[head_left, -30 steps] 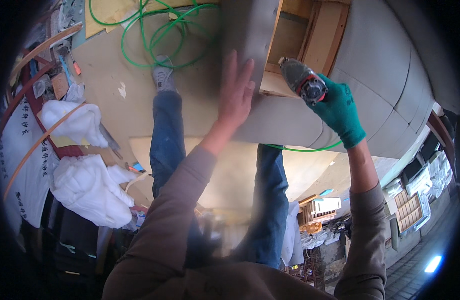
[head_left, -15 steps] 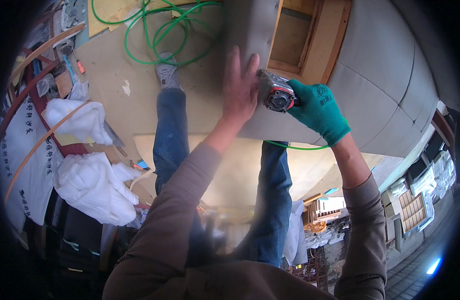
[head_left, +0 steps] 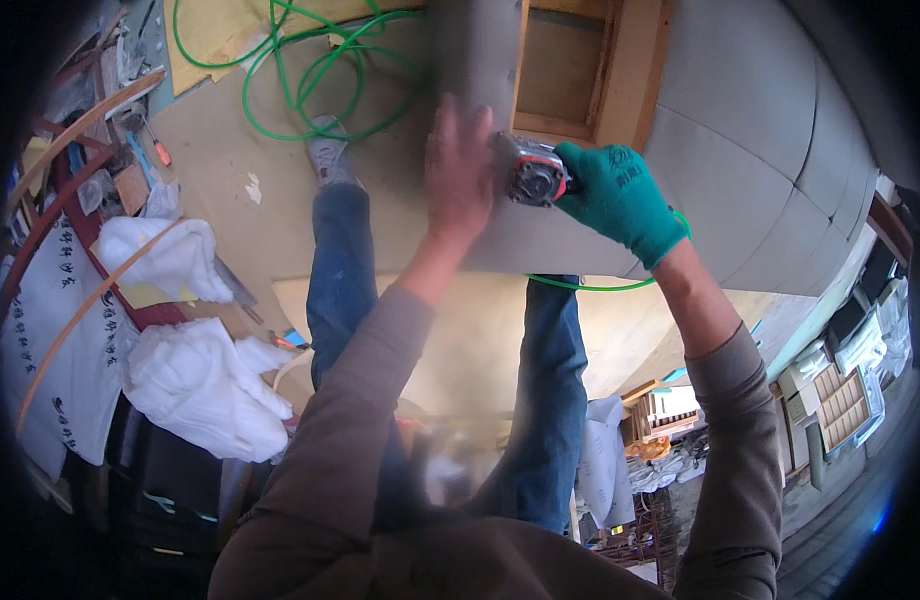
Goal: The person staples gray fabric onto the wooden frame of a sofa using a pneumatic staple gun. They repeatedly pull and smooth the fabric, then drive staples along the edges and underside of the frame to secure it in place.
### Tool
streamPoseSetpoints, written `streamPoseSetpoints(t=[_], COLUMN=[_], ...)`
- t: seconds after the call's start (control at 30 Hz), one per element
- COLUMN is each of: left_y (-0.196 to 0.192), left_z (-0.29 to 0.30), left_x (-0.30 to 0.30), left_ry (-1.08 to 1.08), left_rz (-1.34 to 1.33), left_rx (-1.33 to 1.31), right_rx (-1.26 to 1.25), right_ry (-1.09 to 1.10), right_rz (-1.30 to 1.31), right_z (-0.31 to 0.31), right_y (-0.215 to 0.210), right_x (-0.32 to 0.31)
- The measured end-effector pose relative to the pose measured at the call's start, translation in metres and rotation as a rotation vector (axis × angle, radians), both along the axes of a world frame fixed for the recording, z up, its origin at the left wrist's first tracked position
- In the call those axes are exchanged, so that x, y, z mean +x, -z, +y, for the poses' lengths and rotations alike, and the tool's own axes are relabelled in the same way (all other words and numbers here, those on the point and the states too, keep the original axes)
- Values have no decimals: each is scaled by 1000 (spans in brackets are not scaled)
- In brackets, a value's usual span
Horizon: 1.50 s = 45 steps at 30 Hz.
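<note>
My bare left hand (head_left: 460, 168) lies with fingers stretched out against the grey upholstered edge (head_left: 495, 75) of a sofa frame; it is slightly blurred. Just right of it, my right hand (head_left: 620, 200), in a green work glove, is closed round the handle of a black and red air staple gun (head_left: 536, 172). The gun's nose is turned toward the upholstered edge beside my left fingers, and its contact point is hidden. A green air hose (head_left: 615, 287) runs below the right wrist. Past the gun, the wooden frame (head_left: 605, 125) shows an open rectangular bay.
Quilted grey upholstery (head_left: 740, 150) spreads to the right. More green hose (head_left: 300, 105) lies coiled on the floor near my shoe (head_left: 330, 155). White wadding (head_left: 205, 390), curved wooden strips (head_left: 90, 115) and a screwdriver (head_left: 160, 150) are at left. A crate-like wooden piece (head_left: 665, 412) stands lower right.
Both hands and the staple gun have shifted slightly left in view, along with the sofa frame. The right hand still grips the gun.
</note>
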<state>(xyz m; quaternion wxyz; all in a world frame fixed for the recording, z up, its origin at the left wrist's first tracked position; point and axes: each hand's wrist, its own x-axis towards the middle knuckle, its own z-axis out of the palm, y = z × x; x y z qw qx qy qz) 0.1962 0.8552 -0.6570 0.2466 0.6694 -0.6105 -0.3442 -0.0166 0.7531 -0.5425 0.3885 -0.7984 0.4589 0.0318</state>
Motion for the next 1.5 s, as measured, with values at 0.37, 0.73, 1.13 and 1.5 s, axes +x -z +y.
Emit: streamPoseSetpoints(t=[0.37,0.73,1.13,1.5], left_y=[-47,-32,-47,-43], left_z=[13,-142,-156,-138], left_x=[19,-20,-25,-27], left_ry=[358,1214,1351,1310], left_rz=[-186,-158,-268,-365], left_rx=[-72,265,446,414], right_rx=[372,695,790,795], right_ry=[1071,1209,1383,1603], right_rz=[25,-76,-389,-458], right_z=[40,184,189,209], right_y=[-107,-83,-41,-48], right_x=[-106,-64,15,12])
